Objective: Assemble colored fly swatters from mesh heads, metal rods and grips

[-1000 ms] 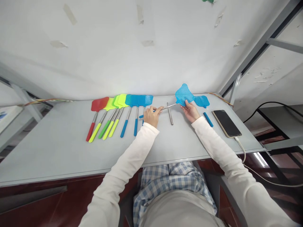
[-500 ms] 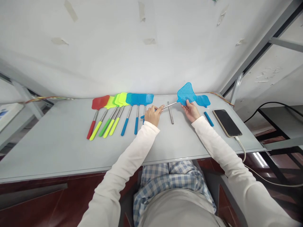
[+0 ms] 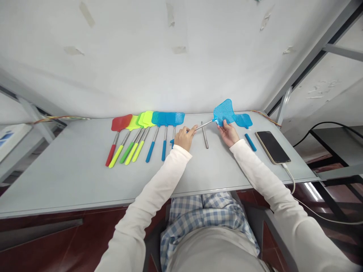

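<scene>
A blue fly swatter point(image 3: 224, 112) is held between both hands above the table, its metal rod slanting down to the left. My left hand point(image 3: 183, 139) wraps round its blue handle, mostly hiding it. The fingers of my right hand point(image 3: 228, 133) grip the lower edge of the mesh head, thumb in front. Beneath the rod lies a loose metal tube point(image 3: 204, 135). To the right of my right hand are a loose blue swatter head point(image 3: 244, 121) and a separate blue handle point(image 3: 250, 142).
Left of my hands, several swatters lie in a row: a red one point(image 3: 121, 122), yellow and green ones point(image 3: 147, 118), and blue ones point(image 3: 161, 118). At right, a phone point(image 3: 273, 147) with a white cable point(image 3: 289, 175) rests on the grey table point(image 3: 85, 185). A white wall point(image 3: 127, 68) stands behind.
The blue swatter's head has shifted very slightly to the right. Both hands keep their hold, and the other things lie as before.
</scene>
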`<state>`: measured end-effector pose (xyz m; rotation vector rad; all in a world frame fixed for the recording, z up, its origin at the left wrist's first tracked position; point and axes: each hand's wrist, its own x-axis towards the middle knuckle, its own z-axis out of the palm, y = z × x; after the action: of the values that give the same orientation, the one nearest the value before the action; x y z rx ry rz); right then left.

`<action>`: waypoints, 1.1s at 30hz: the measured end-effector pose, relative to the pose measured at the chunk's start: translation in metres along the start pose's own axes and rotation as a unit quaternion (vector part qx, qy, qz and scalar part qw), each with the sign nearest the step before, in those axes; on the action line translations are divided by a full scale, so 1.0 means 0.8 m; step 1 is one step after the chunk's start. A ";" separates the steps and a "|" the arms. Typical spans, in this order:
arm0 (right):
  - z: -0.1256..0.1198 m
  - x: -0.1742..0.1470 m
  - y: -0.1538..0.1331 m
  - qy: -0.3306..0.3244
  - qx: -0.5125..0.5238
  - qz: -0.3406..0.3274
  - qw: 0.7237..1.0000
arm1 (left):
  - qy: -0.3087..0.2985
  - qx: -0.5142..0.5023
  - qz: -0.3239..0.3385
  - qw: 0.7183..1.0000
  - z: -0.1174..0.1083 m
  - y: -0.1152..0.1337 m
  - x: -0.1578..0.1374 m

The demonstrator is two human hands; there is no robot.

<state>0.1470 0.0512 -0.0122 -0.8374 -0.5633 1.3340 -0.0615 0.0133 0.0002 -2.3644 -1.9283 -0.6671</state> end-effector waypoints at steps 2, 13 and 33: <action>0.001 -0.001 -0.001 0.000 0.013 0.013 1.000 | -0.016 -0.004 0.001 1.000 -0.003 0.003 -0.001; -0.002 0.004 -0.001 -0.005 -0.038 -0.002 0.999 | -0.076 -0.038 -0.003 0.996 -0.009 0.006 -0.002; -0.001 -0.010 0.007 -0.024 -0.091 -0.067 0.993 | -0.077 -0.083 -0.030 0.993 -0.026 0.025 -0.009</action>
<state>0.1428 0.0433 -0.0165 -0.9006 -0.7744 1.1950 -0.0505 -0.0039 0.0218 -2.5343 -2.0894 -0.6929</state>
